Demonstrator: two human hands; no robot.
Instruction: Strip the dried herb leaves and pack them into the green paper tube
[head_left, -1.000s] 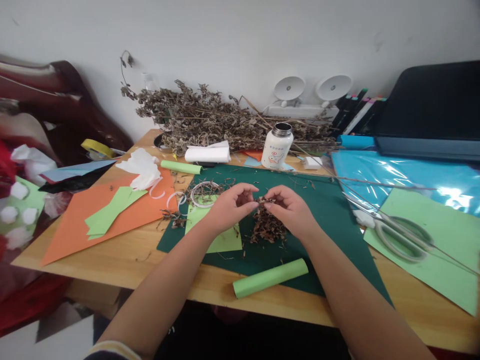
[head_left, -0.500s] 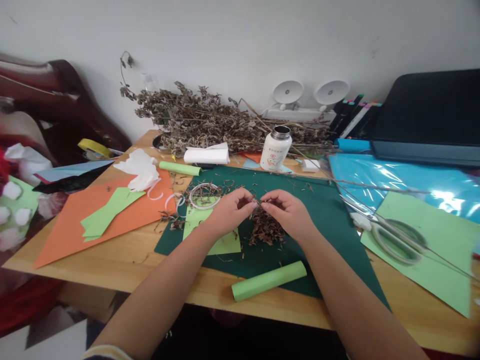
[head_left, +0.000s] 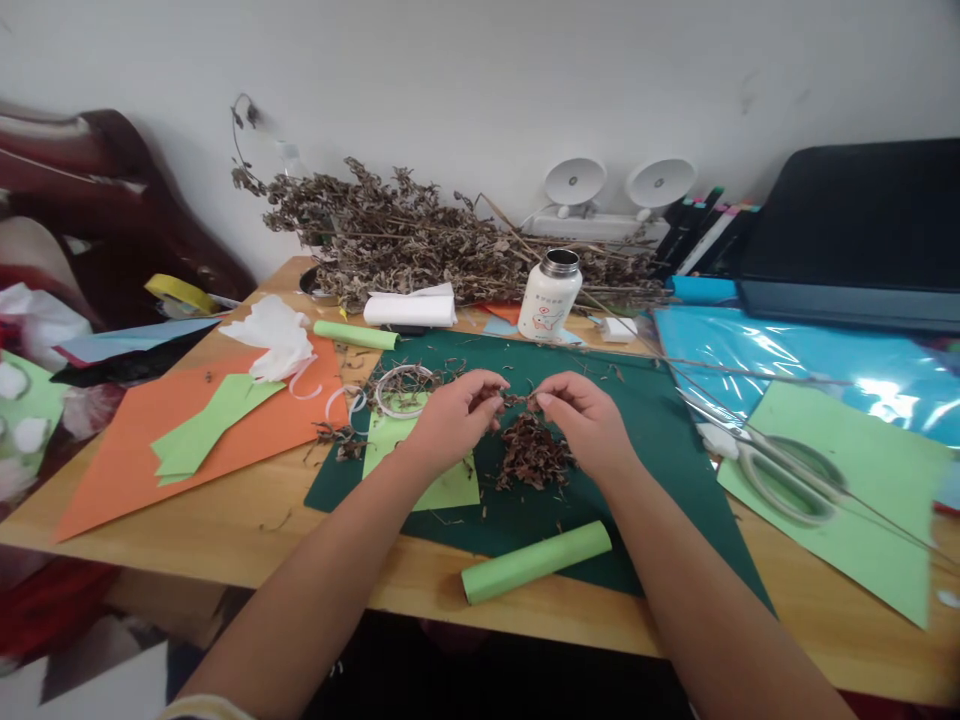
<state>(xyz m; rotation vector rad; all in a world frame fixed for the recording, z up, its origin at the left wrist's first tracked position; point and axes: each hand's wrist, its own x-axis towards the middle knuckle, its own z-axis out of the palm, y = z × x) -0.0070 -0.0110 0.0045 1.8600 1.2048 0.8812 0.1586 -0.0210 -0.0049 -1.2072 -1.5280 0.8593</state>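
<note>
Against the white wall, your wooden table [head_left: 247, 515] is strewn with coloured paper. Your left hand [head_left: 450, 428] and right hand [head_left: 586, 428] meet over the dark green sheet [head_left: 667, 455], each pinching one end of a dried sprig [head_left: 517, 401] between thumb and fingertips. Just below it lies a small pile of dried leaves [head_left: 534, 460]. A rolled light green paper tube [head_left: 536, 560] rests near the table edge, scissors [head_left: 780, 480] lie to your right, and a white bottle [head_left: 550, 295] stands before the heap of dried branches [head_left: 450, 235].
</note>
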